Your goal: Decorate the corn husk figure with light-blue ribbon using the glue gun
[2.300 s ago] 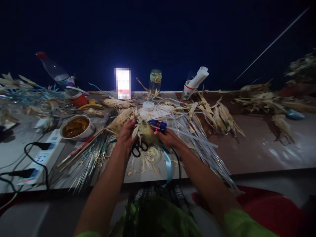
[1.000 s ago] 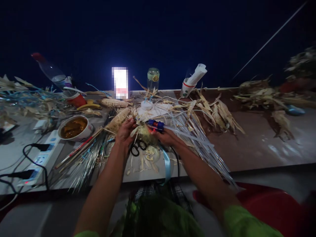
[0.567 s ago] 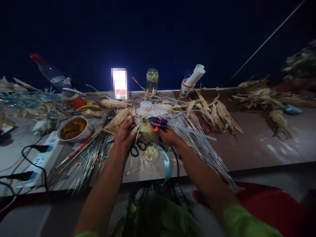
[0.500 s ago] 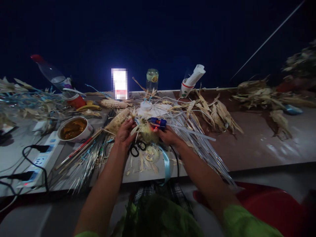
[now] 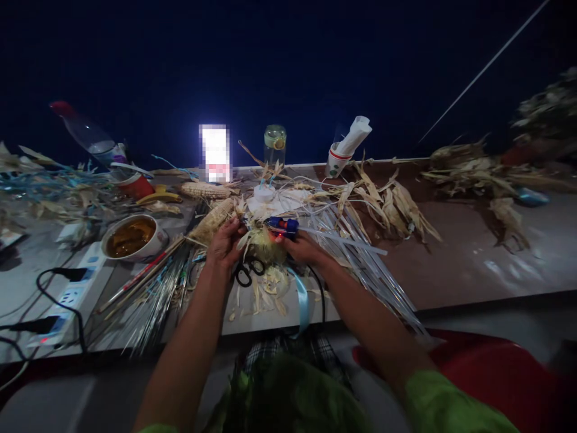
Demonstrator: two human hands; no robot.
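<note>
"Dark blue fills everything behind the worktop point(image 5: 455, 252), and the light is dim. A bright screen point(image 5: 215, 150) glows at the upper left of centre. Where are your hands, then?"

"Both near the middle of the frame. Your right hand point(image 5: 303, 246) is wrapped around a blue glue gun point(image 5: 282, 226) with a small red light; a long translucent stick point(image 5: 349, 240) runs out of its back towards the right."

"And your left hand point(image 5: 224, 242)?"

"You have its fingers pinched together on the left edge of a pale husk bundle point(image 5: 265, 242), at the centre of the frame. Exactly which strand you hold is too dim to tell."

"Does your gun touch the bundle?"

"Its front points left, right over the bundle's upper part, but I can't tell if the tip makes contact."

"What lies just below your hands?"

"Black-handled scissors point(image 5: 249, 270), pale scraps point(image 5: 270, 287) and a light blue ribbon point(image 5: 303, 300) that hangs over the worktop's front edge. To your left, towards the left edge of the frame, are a bowl point(image 5: 155, 245) of brownish contents and a power strip point(image 5: 74, 300)."
</note>
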